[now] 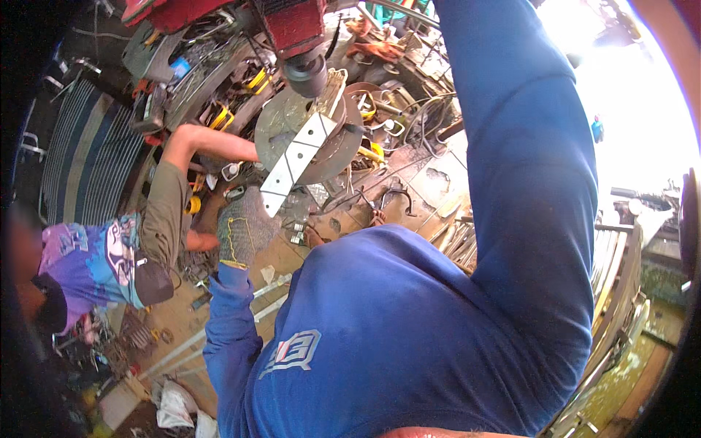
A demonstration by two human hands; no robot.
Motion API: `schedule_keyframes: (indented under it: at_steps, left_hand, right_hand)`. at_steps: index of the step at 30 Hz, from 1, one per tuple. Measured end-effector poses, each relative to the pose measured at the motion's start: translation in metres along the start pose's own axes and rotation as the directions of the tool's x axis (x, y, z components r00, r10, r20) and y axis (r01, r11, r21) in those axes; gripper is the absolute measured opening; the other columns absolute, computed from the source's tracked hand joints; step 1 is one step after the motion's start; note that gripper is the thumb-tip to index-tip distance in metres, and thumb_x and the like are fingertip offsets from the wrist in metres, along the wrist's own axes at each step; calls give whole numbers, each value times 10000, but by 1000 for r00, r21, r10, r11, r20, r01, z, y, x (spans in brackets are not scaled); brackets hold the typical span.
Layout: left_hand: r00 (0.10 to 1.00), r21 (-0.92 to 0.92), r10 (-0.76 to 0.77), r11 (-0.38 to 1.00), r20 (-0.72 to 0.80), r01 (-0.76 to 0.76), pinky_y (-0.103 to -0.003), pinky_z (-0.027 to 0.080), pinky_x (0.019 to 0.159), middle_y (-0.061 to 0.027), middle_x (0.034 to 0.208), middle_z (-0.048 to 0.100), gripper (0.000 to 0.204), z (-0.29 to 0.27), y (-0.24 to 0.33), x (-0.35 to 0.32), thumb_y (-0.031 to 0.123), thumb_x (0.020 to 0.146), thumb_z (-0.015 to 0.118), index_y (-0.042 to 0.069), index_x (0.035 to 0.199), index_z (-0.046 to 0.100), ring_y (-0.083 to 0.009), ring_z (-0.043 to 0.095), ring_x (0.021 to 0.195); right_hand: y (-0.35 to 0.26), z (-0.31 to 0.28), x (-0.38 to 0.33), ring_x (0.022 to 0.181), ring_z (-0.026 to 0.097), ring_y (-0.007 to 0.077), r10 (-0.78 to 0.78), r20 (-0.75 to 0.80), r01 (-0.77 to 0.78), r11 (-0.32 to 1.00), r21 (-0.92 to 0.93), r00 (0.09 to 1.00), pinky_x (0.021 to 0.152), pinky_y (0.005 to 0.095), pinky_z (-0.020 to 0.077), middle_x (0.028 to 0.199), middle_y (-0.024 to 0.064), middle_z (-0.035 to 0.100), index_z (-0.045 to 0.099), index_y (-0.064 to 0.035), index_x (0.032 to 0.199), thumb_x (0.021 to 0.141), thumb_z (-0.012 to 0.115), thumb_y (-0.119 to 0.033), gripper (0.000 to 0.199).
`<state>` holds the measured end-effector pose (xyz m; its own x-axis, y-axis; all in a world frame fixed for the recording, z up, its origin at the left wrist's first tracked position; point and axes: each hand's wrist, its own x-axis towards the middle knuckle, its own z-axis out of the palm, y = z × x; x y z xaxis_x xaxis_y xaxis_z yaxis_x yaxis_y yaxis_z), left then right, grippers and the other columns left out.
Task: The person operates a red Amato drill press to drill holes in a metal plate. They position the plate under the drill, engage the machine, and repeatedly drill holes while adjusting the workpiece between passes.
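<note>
My left hand (250, 225), in a grey knitted glove with yellow thread at the cuff, is closed round the near end of a flat white bar (293, 162). Dark holes and thin dark slanting lines mark the bar's face. It lies slantwise across the round metal table (274, 130) of a red drill press (298, 29), its far end resting over a piece of wood (336, 89). Just above that far end is the drill chuck (305, 73); the bit's tip cannot be made out. My right arm (529, 153), blue-sleeved, stretches up past the top edge, and its hand is out of sight.
Left of me sits another person in a purple-blue shirt (91, 264), with an arm (215, 142) reaching behind the round table. Tools and scrap crowd a bench (193, 91) beyond. Long wooden strips (454, 244) lie at right; a white bag (175, 405) is at lower left.
</note>
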<state>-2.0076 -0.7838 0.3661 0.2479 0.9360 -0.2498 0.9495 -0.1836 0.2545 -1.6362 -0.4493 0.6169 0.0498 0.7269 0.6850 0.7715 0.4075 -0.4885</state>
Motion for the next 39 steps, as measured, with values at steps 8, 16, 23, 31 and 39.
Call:
schedule_keyframes:
  at_steps: [8, 16, 23, 31, 39]
  left_hand:
    - [980, -15, 102, 994, -170, -106, -525, 547, 771, -245, 974, 675, 494, 10, 0, 4, 304, 725, 790, 21, 1081, 597, -442, 679, 913]
    - [975, -85, 99, 989, -198, -118, -542, 545, 772, -271, 1003, 686, 545, 19, 5, 37, 323, 745, 758, -7, 1151, 607, -467, 674, 926]
    - [985, -85, 72, 993, -158, -86, -551, 548, 818, -310, 1003, 691, 604, 18, 22, 96, 370, 740, 750, -40, 1159, 608, -495, 675, 950]
    - [904, -56, 392, 912, -173, -406, -501, 497, 1008, -242, 1285, 646, 756, -3, 1, 157, 291, 679, 760, 33, 1362, 563, -427, 614, 1186]
    - [938, 4, 250, 967, -240, -256, -512, 499, 993, -242, 1252, 661, 711, 26, 15, 155, 405, 770, 759, 13, 1334, 576, -437, 620, 1178]
  right_hand:
    - [8, 8, 24, 1399, 481, 453, 88, -113, -68, 984, 165, 990, 1169, 420, 388, 1498, 400, 428, 122, 181, 1547, 805, 807, -530, 1235]
    - [7, 7, 17, 1415, 465, 446, 99, -25, -93, 977, 193, 995, 1166, 388, 387, 1493, 408, 423, 70, 209, 1543, 800, 804, -574, 1305]
    - [11, 9, 20, 1416, 460, 451, 97, -18, -91, 975, 201, 995, 1161, 373, 390, 1492, 415, 416, 63, 217, 1537, 808, 798, -570, 1300]
    - [-1, 1, 5, 1359, 485, 428, 128, -11, -122, 969, 215, 992, 1118, 382, 409, 1445, 378, 444, 143, 180, 1483, 828, 782, -514, 1149]
    - [4, -1, -1, 1265, 527, 392, 137, -6, -132, 969, 208, 991, 1048, 383, 440, 1365, 325, 493, 263, 137, 1386, 852, 760, -429, 923]
